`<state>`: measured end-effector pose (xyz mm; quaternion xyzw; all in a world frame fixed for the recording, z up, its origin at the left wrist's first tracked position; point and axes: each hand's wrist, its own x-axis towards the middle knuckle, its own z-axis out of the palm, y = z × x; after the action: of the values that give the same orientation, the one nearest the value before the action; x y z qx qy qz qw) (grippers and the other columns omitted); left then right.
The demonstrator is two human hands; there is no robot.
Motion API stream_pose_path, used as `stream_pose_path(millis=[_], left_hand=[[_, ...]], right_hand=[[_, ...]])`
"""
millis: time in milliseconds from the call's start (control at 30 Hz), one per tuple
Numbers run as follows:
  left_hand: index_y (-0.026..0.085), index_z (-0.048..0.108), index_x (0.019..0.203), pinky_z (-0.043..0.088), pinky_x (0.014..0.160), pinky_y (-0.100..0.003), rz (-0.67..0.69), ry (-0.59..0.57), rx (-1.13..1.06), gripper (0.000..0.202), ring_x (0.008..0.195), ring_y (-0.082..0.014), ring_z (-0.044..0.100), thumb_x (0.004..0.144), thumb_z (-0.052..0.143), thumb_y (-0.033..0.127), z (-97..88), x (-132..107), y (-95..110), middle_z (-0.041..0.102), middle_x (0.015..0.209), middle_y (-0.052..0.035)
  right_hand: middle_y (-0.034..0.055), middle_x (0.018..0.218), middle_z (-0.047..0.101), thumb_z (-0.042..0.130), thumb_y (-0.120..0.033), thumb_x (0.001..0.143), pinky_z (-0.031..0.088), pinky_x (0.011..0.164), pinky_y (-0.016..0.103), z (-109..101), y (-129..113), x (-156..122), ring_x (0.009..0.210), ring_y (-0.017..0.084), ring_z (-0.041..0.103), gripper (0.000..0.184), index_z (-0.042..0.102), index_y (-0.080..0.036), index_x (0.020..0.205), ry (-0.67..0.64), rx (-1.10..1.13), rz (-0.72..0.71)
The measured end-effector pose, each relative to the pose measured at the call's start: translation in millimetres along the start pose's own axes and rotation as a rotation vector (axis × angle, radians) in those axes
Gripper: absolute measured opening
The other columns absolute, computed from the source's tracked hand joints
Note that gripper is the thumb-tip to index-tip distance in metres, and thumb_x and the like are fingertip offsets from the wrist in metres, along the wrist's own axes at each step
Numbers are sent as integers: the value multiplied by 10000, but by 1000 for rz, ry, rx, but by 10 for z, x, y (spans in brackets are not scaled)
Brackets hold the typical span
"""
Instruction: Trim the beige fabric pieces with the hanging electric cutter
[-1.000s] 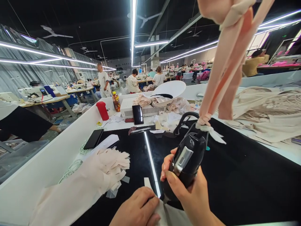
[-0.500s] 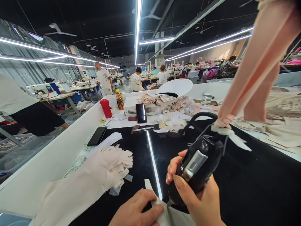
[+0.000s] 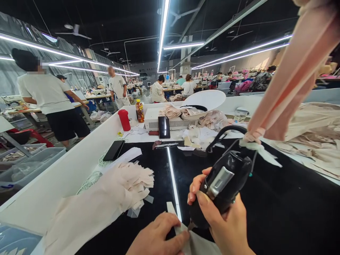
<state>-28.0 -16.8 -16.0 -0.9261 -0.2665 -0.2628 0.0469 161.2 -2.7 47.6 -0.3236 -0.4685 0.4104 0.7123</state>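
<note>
My right hand (image 3: 225, 223) is wrapped round a black hand-held tool (image 3: 221, 184) with a silver switch, its tip down on a pale fabric piece (image 3: 191, 241) at the near edge of the black table (image 3: 278, 212). A pink fabric strap (image 3: 287, 81) tied to the tool's cord runs up to the upper right. My left hand (image 3: 159, 239) presses flat on the same fabric piece, fingers close together, just left of the tool tip.
A heap of pale pink cut pieces (image 3: 106, 198) lies to the left. Two phones (image 3: 114, 150) (image 3: 164, 126), a red cup (image 3: 124, 119), a bottle (image 3: 139, 111) and a white box (image 3: 170, 118) sit at the far end. Beige fabric (image 3: 316, 138) is piled right. A person (image 3: 50, 99) stands left.
A person has walked into view on the left beyond the white table wall. My hands and the tool have stayed almost in place on the fabric piece.
</note>
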Motion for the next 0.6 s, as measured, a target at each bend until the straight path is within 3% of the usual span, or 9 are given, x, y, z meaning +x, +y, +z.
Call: stream_pose_path(millis=[167, 333, 500, 600], left_hand=[[249, 654, 1269, 640, 758, -230, -18, 28, 27, 268, 981, -197, 714, 1049, 608, 393, 142, -59, -16, 620, 1111, -93], [297, 688, 1180, 638, 695, -229, -106, 149, 25, 241, 956, -206, 690, 976, 697, 425, 383, -175, -3, 585, 1113, -75], [313, 644, 1331, 631, 771, -212, -97, -9, 30, 399, 1066, -219, 678, 948, 756, 336, 270, -194, 2, 588, 1179, -93], [301, 650, 1315, 633, 841, -240, -81, -36, 24, 394, 1079, -216, 673, 941, 773, 317, 203, -185, 0, 589, 1181, -90]], right_hand=[[-28, 858, 665, 835, -439, 909, 579, 631, 268, 72, -34, 35, 654, 132, 637, 364, 600, -305, 1153, 55, 76, 22], [-38, 837, 663, 847, -469, 891, 552, 611, 251, 178, -47, 17, 639, 122, 611, 379, 601, -305, 1127, 63, 67, 26], [-27, 846, 656, 802, -407, 930, 558, 609, 268, 168, 4, 23, 640, 131, 613, 310, 593, -295, 1129, 53, 22, 18], [-31, 857, 662, 811, -406, 921, 567, 629, 278, 133, 46, 68, 645, 133, 624, 330, 591, -301, 1144, 52, 41, 10]])
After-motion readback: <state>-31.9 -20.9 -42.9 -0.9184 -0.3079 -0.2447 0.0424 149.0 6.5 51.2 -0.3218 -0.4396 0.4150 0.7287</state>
